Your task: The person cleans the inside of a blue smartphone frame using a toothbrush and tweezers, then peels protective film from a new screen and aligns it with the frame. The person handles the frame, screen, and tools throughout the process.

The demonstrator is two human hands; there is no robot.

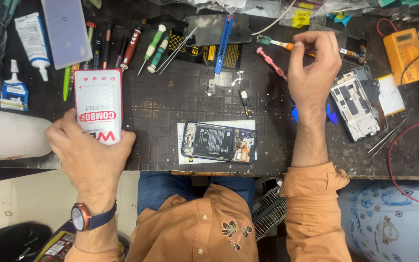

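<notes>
My left hand (89, 151) grips the near end of a flat white box with red print (98, 102), lying on the dark work mat (170, 104) at the left. My right hand (312, 63) is raised at the far right of the mat, its fingers closed on the orange handle of a small screwdriver with a green tip (273, 43). Between my hands, near the front edge, lies an opened phone (219, 142) with its back off and battery showing, resting on a white sheet.
Several screwdrivers (144, 46) and a blue utility knife (223, 41) lie along the back. Glue tubes (34, 41) stand at the left, a second opened phone frame (356, 103), tweezers (386, 137) and a yellow multimeter (406, 53) at the right.
</notes>
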